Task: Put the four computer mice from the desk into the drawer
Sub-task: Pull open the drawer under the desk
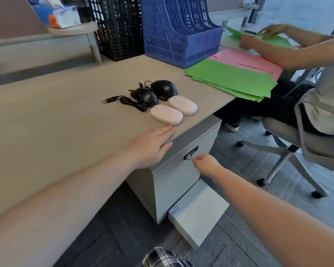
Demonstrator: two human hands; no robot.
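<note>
1. At the far left of the frame, the desk [46,122] runs grey and bare; a black file rack [118,27] and a blue file rack [179,29] stand along its back edge in the upper middle

2. Left of centre, the left hand [152,147] lies flat on the desk edge, palm down, fingers spread and gripping nothing, its fingertips just short of the nearest mouse; it looks placed there to brace the body

3. In the middle, all four mice sit grouped on the desk: a wired black mouse [146,96] with its cable [123,101] trailing left, a second black mouse [164,87] behind it, and in front a white mouse [166,114] and another white mouse [183,105]. None is in the drawer yet

4. Below centre, the drawer [174,170] under the desk looks closed, its front bearing a lock panel [191,152]

5. Just right of that panel, the right hand [206,162] is curled into a loose fist, holding nothing, arm stretched forward, probably reaching to pull the drawer open

6. At the right, another person [316,89] sits sorting green papers [229,78]
</note>
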